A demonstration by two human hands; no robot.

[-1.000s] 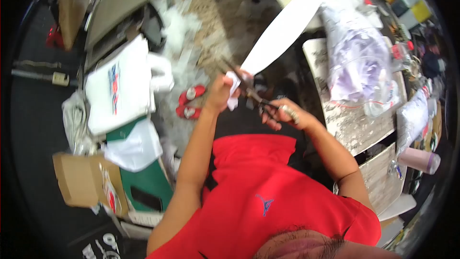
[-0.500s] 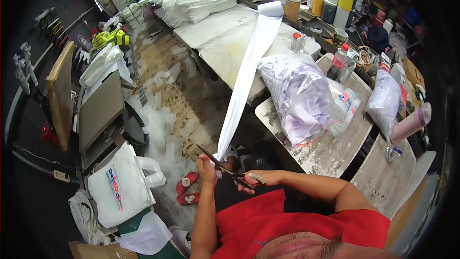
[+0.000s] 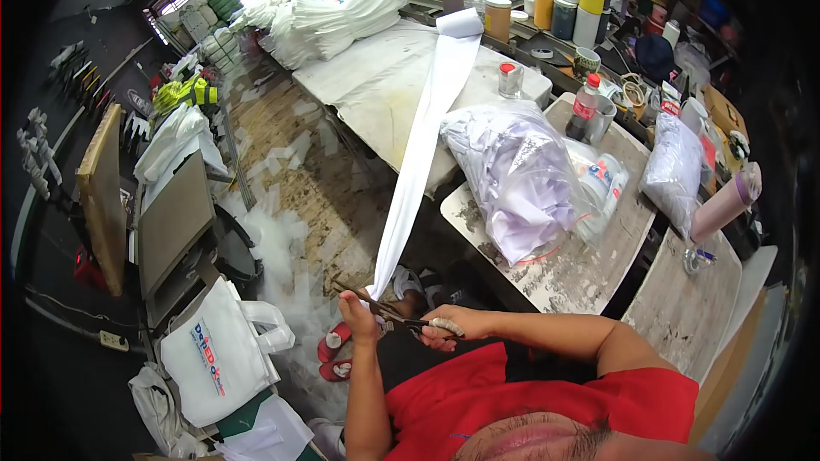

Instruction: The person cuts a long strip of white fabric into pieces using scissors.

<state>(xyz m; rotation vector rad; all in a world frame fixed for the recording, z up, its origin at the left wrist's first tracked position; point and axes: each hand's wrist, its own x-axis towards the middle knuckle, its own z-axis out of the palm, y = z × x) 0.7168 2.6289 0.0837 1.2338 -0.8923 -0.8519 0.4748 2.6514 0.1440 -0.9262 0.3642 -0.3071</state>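
A long white fabric strip (image 3: 418,149) runs down from a roll (image 3: 459,24) on the far table to my left hand (image 3: 359,318). That hand is closed on the strip's lower end. My right hand (image 3: 454,324) grips the handles of a pair of dark scissors (image 3: 395,316), with pale wrapping around part of its grip. The blades point left and lie across the strip's end, close to my left fingers. Whether the blades are fully closed is hard to see.
A plastic bag of white pieces (image 3: 521,188) rests on a worn board (image 3: 589,277) at right, beside a cola bottle (image 3: 583,107). White cloth stacks (image 3: 337,17) cover the far table (image 3: 367,77). A printed white tote bag (image 3: 209,354) is at left. Scraps litter the floor.
The scissors have moved left and their blades now lie nearer my left fingers. My right hand has shifted slightly. The whole view has turned a little, so the background sits further left.
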